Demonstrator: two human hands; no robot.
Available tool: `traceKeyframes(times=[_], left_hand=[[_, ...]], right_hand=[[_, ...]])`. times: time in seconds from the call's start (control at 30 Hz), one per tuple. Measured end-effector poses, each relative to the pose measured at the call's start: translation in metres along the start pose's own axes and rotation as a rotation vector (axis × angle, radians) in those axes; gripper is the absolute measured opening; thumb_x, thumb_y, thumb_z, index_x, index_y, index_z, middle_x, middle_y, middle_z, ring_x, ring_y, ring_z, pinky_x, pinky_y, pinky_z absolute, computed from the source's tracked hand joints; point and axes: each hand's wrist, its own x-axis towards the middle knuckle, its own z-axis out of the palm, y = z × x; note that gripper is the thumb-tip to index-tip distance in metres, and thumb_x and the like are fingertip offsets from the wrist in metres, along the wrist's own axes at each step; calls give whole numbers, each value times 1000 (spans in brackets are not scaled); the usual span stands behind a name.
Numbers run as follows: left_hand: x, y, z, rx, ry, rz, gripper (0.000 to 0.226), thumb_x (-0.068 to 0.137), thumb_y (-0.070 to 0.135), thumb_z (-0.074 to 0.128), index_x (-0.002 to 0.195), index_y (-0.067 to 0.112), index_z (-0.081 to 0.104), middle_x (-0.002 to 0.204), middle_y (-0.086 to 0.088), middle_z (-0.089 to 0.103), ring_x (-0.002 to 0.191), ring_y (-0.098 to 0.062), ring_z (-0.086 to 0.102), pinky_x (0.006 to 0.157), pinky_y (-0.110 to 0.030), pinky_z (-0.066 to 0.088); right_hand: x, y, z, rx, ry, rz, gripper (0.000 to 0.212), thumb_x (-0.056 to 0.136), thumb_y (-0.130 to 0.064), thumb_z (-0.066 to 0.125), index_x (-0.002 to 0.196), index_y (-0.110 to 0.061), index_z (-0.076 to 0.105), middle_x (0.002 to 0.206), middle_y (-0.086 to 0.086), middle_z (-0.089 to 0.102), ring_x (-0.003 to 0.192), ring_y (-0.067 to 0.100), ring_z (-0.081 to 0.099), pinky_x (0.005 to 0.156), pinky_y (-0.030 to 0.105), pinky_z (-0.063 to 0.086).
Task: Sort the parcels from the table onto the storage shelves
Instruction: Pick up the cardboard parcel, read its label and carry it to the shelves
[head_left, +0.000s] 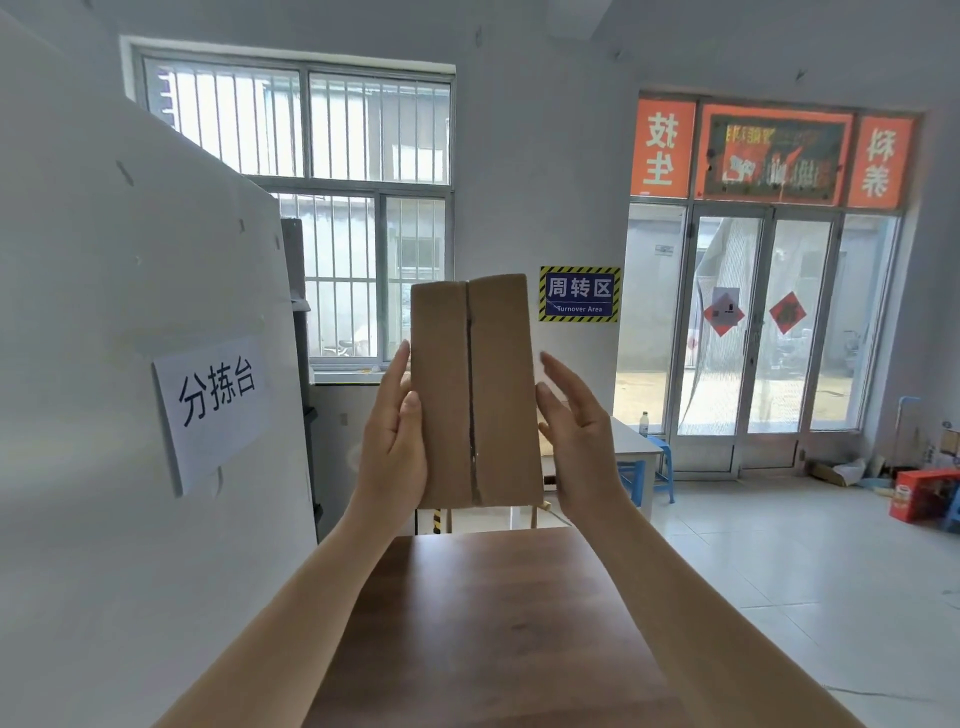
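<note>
Cardboard box (475, 389) held upright above the table's (493, 623) far edge; left hand (395, 447) grips its left edge, right hand (576, 441) straight-fingered beside its right.

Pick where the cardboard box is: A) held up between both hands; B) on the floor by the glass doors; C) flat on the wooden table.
A: the cardboard box is raised above the wooden table, the left hand gripping its left edge, the right hand open beside its right edge.

Parcel sorting depot — hazard-striped "Turnover Area" sign (579, 294); paper sorting-station label (215, 395) left of it; glazed entrance doors (763, 332) right of it.
</note>
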Motion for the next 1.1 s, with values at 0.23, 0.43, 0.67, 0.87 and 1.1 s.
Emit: traceKeyframes(times=[0.23,0.43,0.67,0.87,1.1], left_hand=[[-4,-2,-7,66,-21,67,39,102,20,34,141,26,37,141,3,48,119,11,49,103,-18,42],[-2,-13,-11,249,-137,76,83,77,76,41,147,40,14,147,9,24,137,-16,32,106,-50,41],[7,-12,-8,435,-174,7,111,61,94,34,148,37,-6,156,8,9,144,-22,17,111,-57,29],[9,-4,-14,45,-202,0,87,73,76,51,145,51,11,154,2,24,138,-28,35,102,-57,43],[7,10,-11,-132,-199,57,66,83,43,45,146,39,24,150,0,40,131,-28,47,97,-49,50]], right_hand=[[-5,-6,2,-18,-32,82,76,79,-39,65,145,-30,27,128,-5,43,102,0,52,71,11,48],[-4,-9,0,-17,14,10,55,81,-23,72,126,-33,40,109,-16,55,94,3,60,61,11,53],[-4,-13,-8,-78,20,-92,51,79,-21,76,110,-48,46,114,-19,58,107,7,60,70,22,59],[1,-18,-13,-93,-35,-104,46,80,-21,75,111,-45,52,119,-14,63,108,19,65,72,31,61],[0,-20,-15,-18,-49,-85,44,81,-13,75,109,-44,58,122,3,65,104,28,69,74,46,62]])
